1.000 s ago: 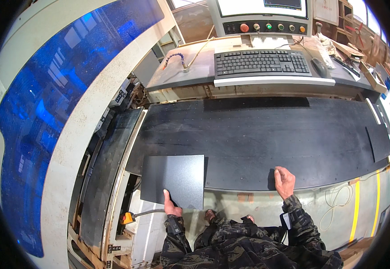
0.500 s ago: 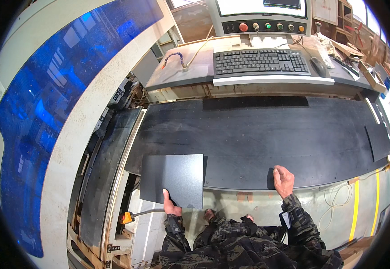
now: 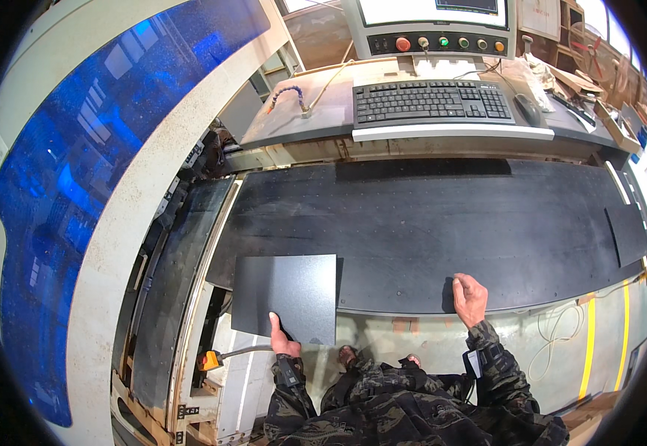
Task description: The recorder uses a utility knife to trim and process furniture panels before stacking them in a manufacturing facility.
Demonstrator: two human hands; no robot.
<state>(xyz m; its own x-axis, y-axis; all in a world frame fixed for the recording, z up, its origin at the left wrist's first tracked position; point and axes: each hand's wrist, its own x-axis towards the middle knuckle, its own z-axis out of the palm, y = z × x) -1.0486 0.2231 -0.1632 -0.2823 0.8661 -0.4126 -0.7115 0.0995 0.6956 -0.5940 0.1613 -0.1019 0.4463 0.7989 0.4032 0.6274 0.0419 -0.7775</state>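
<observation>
Hands: 2, both the person's own, bare, in 2 camo sleeves.
L hand: gripping 1 dark grey panel at its lower edge, thumb flat on upper face; fingers hidden underneath.
Panel pos.: squarish, held in front of person, L of centre, partly over near L corner of black bed; contact w/ bed can't be told.
R hand: loosely curled, narrow, at bed's near edge, R of panel & well apart from it; can't tell if anything's inside or if it touches bed.
R end of bed: 1 more dark flat piece.
Desk beyond bed: 1 black keyboard, 1 mouse just R of it, 1 segmented blue hose w/ orange tip.
Console: 1 lit screen; below it, 1 button strip w/ 6 round controls in a row, incl. 1 red, 1 key switch, 1 green, 1 orange.
L side: 1 pale machine housing w/ 1 big blue window; 1 orange-yellow box on cable.
Floor: 2 yellow lines, 1 loose pale cable.
Markings: large dark chars., sideways, on housing's L flank; small light lettering on screen's lower frame; legends on keys, too small to read.
</observation>
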